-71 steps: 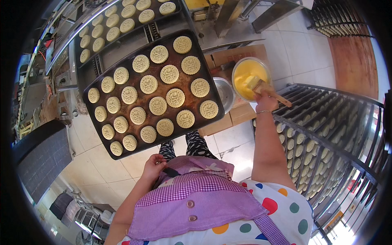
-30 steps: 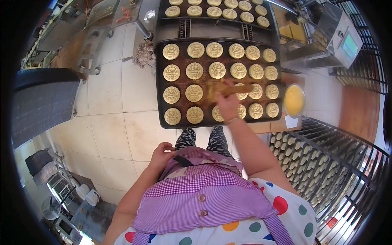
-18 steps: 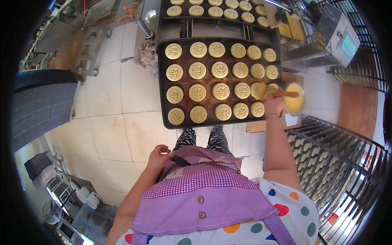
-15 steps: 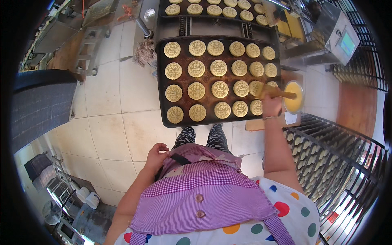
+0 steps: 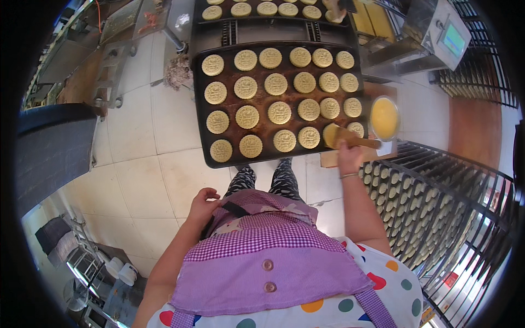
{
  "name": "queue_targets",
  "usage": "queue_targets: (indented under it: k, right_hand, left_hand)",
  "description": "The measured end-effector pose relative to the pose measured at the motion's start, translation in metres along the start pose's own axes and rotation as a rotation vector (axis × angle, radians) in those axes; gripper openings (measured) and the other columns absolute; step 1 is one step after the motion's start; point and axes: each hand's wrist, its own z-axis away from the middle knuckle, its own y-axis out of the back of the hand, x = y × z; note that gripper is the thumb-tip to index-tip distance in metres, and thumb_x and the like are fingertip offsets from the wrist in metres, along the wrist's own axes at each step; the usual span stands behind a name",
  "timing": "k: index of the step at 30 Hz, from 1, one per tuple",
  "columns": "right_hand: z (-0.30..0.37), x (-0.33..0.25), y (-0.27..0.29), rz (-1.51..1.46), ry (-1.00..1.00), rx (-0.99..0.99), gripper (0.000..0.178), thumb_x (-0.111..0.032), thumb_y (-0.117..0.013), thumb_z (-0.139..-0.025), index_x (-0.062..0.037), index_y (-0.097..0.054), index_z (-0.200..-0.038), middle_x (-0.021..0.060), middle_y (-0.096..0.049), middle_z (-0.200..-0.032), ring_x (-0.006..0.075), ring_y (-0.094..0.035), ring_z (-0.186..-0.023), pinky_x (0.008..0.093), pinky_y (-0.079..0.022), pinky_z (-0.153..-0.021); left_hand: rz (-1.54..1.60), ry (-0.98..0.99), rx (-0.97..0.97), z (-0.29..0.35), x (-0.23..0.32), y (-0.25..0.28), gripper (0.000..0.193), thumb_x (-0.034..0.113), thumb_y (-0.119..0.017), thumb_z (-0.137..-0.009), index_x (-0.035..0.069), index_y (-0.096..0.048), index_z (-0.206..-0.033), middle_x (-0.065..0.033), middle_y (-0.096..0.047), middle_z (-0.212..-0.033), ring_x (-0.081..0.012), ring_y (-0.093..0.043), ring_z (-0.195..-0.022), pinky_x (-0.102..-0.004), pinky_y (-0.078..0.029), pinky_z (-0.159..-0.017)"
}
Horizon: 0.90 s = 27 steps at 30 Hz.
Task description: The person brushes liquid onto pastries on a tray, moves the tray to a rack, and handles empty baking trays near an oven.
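Note:
My right hand (image 5: 350,158) is closed round the wooden handle of a flat pastry brush (image 5: 355,140). The brush head rests over a round stamped cake in the front row, near the right edge of a dark baking tray (image 5: 232,109), and partly covers it. Rows of pale yellow cakes (image 5: 279,112) with scalloped edges and raised patterns fill the tray. Just right of it stands a clear bowl of yellow liquid (image 5: 385,118). My left hand (image 5: 204,203) hangs beside my purple apron (image 5: 246,273), fingers loosely bent and apart, with nothing visible in them.
Beyond it, a second tray (image 5: 249,24) of cakes sits on a chain conveyor, another person's hand (image 5: 334,11) at its right end. A black rack (image 5: 437,188) loaded with cakes stands at right. A machine with a green screen (image 5: 453,38) is at the far right.
My right hand has brought the brush nearer to me, from the second-nearest row to the front row. The view has shifted slightly. Another person's hand has appeared over the far tray.

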Motion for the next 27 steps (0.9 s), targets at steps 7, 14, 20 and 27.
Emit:
queue_targets:
  k: [7,14,20,27]
  right_hand:
    - [0.053,-0.04,-0.056,-0.016,0.154,-0.258,0.043,-0.021,-0.062,-0.083,-0.0015,-0.052,-0.12,0.0215,-0.062,-0.101,0.0327,-0.061,-0.096,0.0362,-0.047,-0.081]
    - [-0.036,0.033,0.04,-0.22,0.111,0.015,0.037,-0.005,-0.06,-0.081,0.0044,-0.053,-0.116,0.0115,-0.063,-0.105,0.0198,-0.062,-0.093,0.0326,-0.049,-0.081]
    - [-0.06,0.036,0.075,0.25,-0.193,0.065,0.034,-0.015,-0.065,-0.077,0.0014,-0.06,-0.107,0.0156,-0.066,-0.096,0.0242,-0.064,-0.087,0.0348,-0.05,-0.076]
    - [0.084,-0.149,-0.139,-0.06,0.43,-0.756,0.044,-0.015,-0.058,-0.083,-0.0028,-0.047,-0.124,0.015,-0.061,-0.107,0.026,-0.06,-0.097,0.0357,-0.048,-0.081]
  left_hand:
    - [-0.027,0.013,-0.016,-0.01,0.009,-0.008,0.037,0.001,-0.062,-0.077,-0.001,-0.049,-0.111,-0.0113,-0.06,-0.101,-0.0189,-0.063,-0.081,-0.0275,-0.05,-0.068]
    - [0.042,0.019,0.024,-0.003,0.016,-0.011,0.036,-0.003,-0.061,-0.076,-0.001,-0.047,-0.11,-0.0125,-0.058,-0.1,-0.0199,-0.063,-0.08,-0.0292,-0.051,-0.074]
    - [0.15,0.049,0.083,0.006,-0.013,0.001,0.038,-0.003,-0.062,-0.076,0.0,-0.048,-0.11,-0.0119,-0.058,-0.099,-0.02,-0.063,-0.08,-0.0298,-0.05,-0.075]
    - [0.289,-0.003,0.156,0.009,-0.03,0.009,0.039,-0.003,-0.061,-0.076,0.0,-0.048,-0.112,-0.0118,-0.059,-0.101,-0.0191,-0.062,-0.082,-0.0291,-0.05,-0.076]
